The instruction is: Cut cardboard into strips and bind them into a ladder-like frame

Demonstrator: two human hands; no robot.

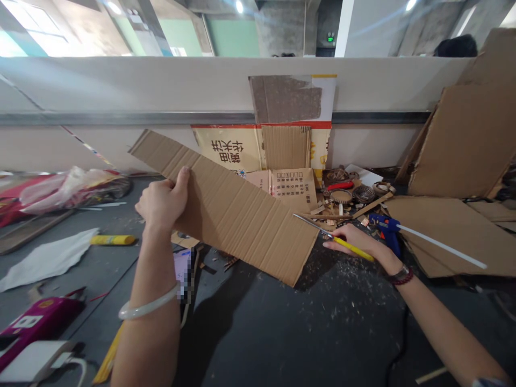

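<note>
My left hand (pixel 162 201) grips the upper left part of a long corrugated cardboard strip (pixel 234 209), thumb on its front face, and holds it tilted above the dark table. My right hand (pixel 357 242) is closed on yellow-handled scissors (pixel 322 232). The blades point left and touch the strip's right edge. A pale bangle sits on my left wrist and a dark beaded band on my right.
A blue glue gun (pixel 387 228) with a white glue stick lies just right of my right hand. Cardboard sheets (pixel 463 145) lean at the right. Printed box pieces (pixel 258 150) stand against the wall. A yellow tube (pixel 113 239), white paper and pink boxes (pixel 36 322) lie left.
</note>
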